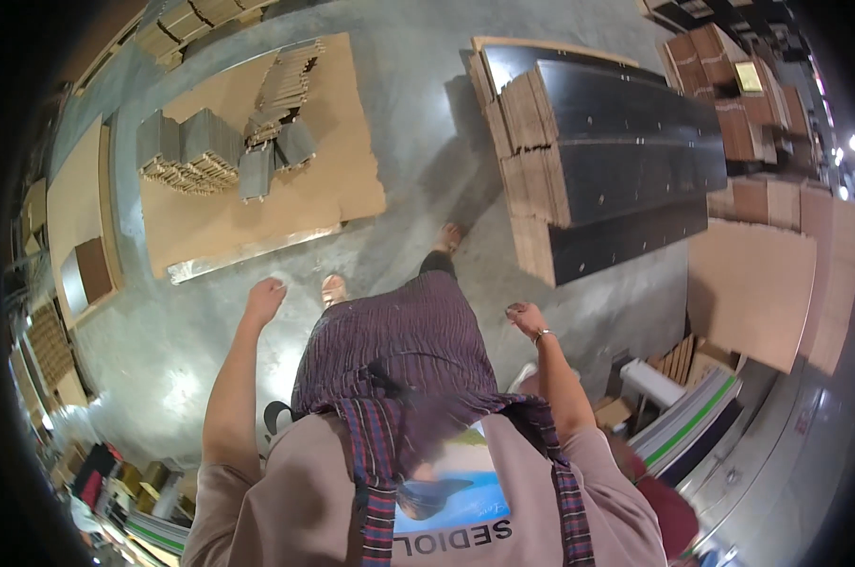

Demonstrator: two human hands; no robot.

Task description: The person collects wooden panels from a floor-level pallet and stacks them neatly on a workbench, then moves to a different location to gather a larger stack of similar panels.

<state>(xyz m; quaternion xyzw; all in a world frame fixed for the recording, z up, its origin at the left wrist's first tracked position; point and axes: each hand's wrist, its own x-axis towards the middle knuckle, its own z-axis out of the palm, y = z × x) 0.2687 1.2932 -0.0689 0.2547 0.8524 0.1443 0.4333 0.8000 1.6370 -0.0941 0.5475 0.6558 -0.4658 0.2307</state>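
I look straight down at my own body on a grey concrete floor (418,123). My left hand (264,300) hangs at my side, fingers curled into a loose fist, holding nothing. My right hand (525,317), with a bracelet at the wrist, is also curled and empty. Both hands are in the air, touching nothing. My feet (334,287) show below a dark striped skirt. Ahead on the right is a stack of long black panels (626,161) with brown cut edges, nearest to my right hand.
A big brown board (342,180) lies on the floor ahead left, carrying piles of small grey and tan pieces (201,151). Brown boards (753,283) lean at the right. White and green panels (692,425) lie at lower right. More stacks line the left edge.
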